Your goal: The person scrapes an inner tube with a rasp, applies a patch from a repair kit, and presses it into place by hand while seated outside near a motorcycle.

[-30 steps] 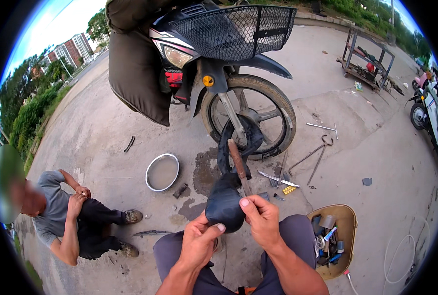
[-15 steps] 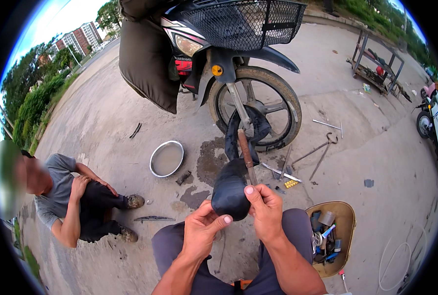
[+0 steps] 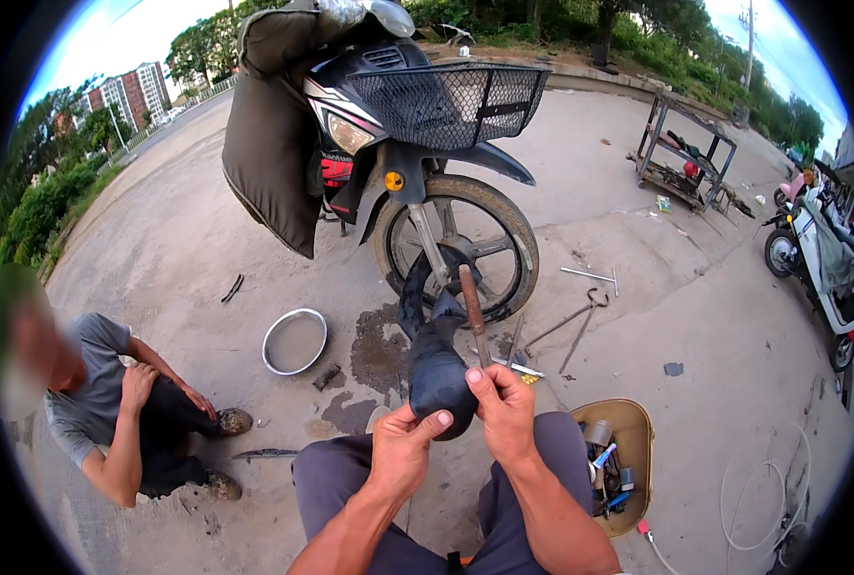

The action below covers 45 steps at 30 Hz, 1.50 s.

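Observation:
A black rubber inner tube (image 3: 436, 362) is stretched between my hands, its upper part running to the motorcycle's front wheel (image 3: 530, 251). My left hand (image 3: 406, 448) is closed on the tube's left side, thumb lying along the lower edge. My right hand (image 3: 505, 414) pinches its right side. A rod-shaped tool (image 3: 472, 299) with a thick rust-brown end rises from behind the right fingers, apparently gripped there too. Its lower end is hidden by that hand. The wheel stays mounted under the motorcycle's black wire basket (image 3: 446, 103).
Left of me a person (image 3: 130, 402) squats. A metal basin (image 3: 295, 342) of murky water stands on the ground. By my right knee sits a tan toolbox (image 3: 643, 450) full of tools; a T-handle wrench (image 3: 590, 276) and tongs-like tool (image 3: 580, 326) lie beyond. Farther right are a metal rack (image 3: 681, 158) and a hose (image 3: 767, 470).
The view has tilted up and shifted right, so the scene sits lower and farther left. Both hands keep their hold; the tube between them now looks longer and less bulging.

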Tool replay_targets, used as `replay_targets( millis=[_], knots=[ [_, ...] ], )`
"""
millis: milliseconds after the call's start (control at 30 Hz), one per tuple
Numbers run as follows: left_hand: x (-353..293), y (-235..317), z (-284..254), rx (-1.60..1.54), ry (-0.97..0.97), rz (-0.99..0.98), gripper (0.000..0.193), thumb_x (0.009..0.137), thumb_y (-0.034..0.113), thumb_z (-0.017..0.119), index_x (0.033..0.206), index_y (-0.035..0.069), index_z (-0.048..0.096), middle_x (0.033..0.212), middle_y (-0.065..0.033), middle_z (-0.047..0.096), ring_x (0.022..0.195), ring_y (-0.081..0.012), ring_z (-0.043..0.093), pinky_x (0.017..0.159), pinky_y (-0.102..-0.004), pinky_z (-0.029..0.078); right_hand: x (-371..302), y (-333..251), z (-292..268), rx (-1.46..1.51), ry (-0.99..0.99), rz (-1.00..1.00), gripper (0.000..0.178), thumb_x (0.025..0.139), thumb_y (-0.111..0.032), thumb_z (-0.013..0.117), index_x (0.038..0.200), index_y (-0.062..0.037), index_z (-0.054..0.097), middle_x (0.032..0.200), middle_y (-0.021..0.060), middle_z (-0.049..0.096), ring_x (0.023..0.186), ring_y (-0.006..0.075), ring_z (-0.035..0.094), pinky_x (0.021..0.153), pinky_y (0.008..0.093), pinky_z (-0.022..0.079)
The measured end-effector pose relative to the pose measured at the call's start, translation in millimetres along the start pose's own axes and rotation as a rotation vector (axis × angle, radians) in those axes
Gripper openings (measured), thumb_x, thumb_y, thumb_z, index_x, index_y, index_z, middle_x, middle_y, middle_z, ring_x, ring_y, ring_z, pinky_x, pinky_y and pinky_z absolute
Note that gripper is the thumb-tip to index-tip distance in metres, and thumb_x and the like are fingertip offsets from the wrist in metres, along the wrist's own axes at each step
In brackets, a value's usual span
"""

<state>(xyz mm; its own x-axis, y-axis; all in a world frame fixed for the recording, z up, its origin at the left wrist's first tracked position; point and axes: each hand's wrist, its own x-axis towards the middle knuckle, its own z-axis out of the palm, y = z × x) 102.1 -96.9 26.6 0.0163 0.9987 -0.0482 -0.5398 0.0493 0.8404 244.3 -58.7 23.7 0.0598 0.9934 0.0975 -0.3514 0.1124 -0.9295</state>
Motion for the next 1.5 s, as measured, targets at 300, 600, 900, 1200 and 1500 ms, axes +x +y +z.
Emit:
replay_targets(
  millis=[300, 600, 900, 1200, 1500],
  knots=[
    [-5.2, 6.4, 9.3, -0.111, -0.157, 0.040, 0.022, 0.088, -0.002, 0.071, 0.110, -0.003, 0.071, 0.107, -0.0094, 0.073, 0.096, -0.0140, 0.067, 0.090, -0.0298, 0.052, -80.7, -30.8, -20.3, -0.765, 0.133, -0.681, 0.033, 0.092, -0.007, 0.065, 0.124, 0.0028, 0.063, 0.078, 0.0110, 0.064, 0.065, 0.0217, 0.062, 0.061, 0.0349, 0.049],
    [-2.5, -1.2, 13.6, -0.054, -0.217, 0.082, 0.016, 0.089, -0.003, 0.067, 0.104, -0.003, 0.072, 0.099, -0.0064, 0.072, 0.089, -0.0127, 0.066, 0.084, -0.0300, 0.052, -107.3, -31.2, -6.1, -1.139, 0.027, -0.681, 0.050, 0.081, 0.002, 0.066, 0.131, -0.0030, 0.062, 0.070, 0.0081, 0.056, 0.050, 0.0236, 0.056, 0.048, 0.0342, 0.044],
    [1.3, 6.7, 19.9, -0.009, -0.267, 0.183, 0.020, 0.090, -0.005, 0.064, 0.108, -0.007, 0.071, 0.123, -0.0076, 0.061, 0.107, -0.0137, 0.060, 0.091, -0.0277, 0.051, -132.5, -27.7, -16.7, -1.174, 0.056, -0.762, 0.050, 0.081, 0.006, 0.065, 0.131, -0.0013, 0.062, 0.068, 0.0082, 0.057, 0.049, 0.0241, 0.055, 0.047, 0.0345, 0.043],
    [1.4, 9.2, 23.5, -0.077, -0.212, 0.169, 0.018, 0.086, -0.006, 0.068, 0.103, -0.006, 0.073, 0.121, -0.0069, 0.060, 0.105, -0.0161, 0.060, 0.095, -0.0309, 0.048, -105.5, -42.2, -10.8, -1.027, 0.087, -0.810, 0.054, 0.080, 0.002, 0.067, 0.133, -0.0071, 0.062, 0.065, 0.0053, 0.052, 0.046, 0.0230, 0.051, 0.046, 0.0343, 0.042],
    [4.9, 3.8, 18.4, 0.011, -0.213, 0.189, 0.019, 0.085, -0.009, 0.065, 0.103, -0.007, 0.072, 0.124, -0.0073, 0.059, 0.106, -0.0150, 0.060, 0.093, -0.0298, 0.049, -87.1, -36.4, 5.0, -1.166, 0.086, -0.804, 0.053, 0.076, 0.002, 0.069, 0.128, -0.0058, 0.067, 0.062, 0.0055, 0.049, 0.044, 0.0227, 0.050, 0.044, 0.0325, 0.040]
  ],
)
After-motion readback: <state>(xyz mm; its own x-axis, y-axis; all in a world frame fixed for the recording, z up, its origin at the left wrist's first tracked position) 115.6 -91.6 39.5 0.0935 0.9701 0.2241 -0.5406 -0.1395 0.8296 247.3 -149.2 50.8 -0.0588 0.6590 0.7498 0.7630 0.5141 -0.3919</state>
